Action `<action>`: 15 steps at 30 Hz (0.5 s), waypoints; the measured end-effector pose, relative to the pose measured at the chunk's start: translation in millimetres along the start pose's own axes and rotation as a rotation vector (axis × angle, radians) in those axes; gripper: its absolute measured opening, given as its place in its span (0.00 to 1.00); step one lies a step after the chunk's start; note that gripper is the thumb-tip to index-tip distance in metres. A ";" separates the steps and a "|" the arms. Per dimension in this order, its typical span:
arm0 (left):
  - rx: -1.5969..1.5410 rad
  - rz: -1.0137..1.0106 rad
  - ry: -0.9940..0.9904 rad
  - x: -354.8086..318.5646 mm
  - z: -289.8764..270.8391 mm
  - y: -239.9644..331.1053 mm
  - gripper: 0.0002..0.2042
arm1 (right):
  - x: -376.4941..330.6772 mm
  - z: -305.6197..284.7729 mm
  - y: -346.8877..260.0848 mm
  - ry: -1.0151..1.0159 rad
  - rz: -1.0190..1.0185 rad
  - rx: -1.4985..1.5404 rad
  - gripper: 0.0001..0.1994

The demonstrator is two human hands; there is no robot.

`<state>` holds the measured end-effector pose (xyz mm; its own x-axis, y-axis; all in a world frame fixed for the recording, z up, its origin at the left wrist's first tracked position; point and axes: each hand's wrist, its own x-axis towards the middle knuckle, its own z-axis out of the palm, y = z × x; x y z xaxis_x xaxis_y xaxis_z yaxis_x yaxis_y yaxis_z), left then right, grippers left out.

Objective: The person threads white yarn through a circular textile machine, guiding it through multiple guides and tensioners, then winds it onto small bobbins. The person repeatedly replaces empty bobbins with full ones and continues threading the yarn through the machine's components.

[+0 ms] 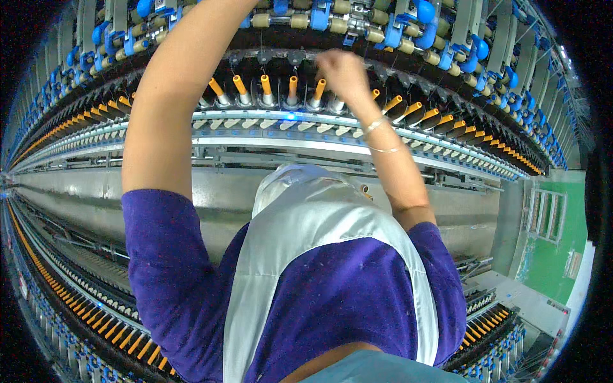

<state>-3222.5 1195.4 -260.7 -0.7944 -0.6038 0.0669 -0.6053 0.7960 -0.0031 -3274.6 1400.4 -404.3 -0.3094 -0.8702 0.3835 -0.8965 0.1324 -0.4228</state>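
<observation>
My right hand (pixel 347 75) is raised over the row of orange-tipped spindles on a spinning frame. Its fingers are curled together, slightly blurred, just above and behind one orange spindle tube (pixel 320 89). Anything between the fingertips is too small to make out. My left arm (pixel 167 96) reaches up past the top edge, so the left hand is out of sight near the rollers (pixel 260 20). Below that arm's reach stand more orange tubes (pixel 265 85) on silver bases. Dark round guides (pixel 295 59) sit behind them.
A metal rail (pixel 255 115) with a lit blue lamp (pixel 291 117) runs along the spindles. Blue levers (pixel 320 18) line the roller section above. A second spindle row (pixel 135 343) lies behind me. My pale apron (pixel 306 220) bulges, with a small tube end (pixel 366 189) showing.
</observation>
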 end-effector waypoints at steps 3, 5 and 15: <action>-0.133 0.027 0.400 -38.2 6.3 7.9 0.14 | 6.9 56.3 13.0 -0.338 0.230 0.171 0.19; -0.373 0.159 0.867 -78.1 26.0 14.1 0.10 | 27.7 77.5 22.4 -0.450 0.214 0.135 0.18; -1.872 -0.518 0.231 -203.9 187.8 52.6 0.15 | -62.8 88.5 15.3 -0.789 0.036 -0.004 0.11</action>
<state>-3101.9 1352.3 -461.9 -0.4718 -0.8634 -0.1786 0.1924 -0.2985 0.9348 -3240.8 1415.1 -507.5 -0.0231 -0.9449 -0.3266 -0.8918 0.1671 -0.4204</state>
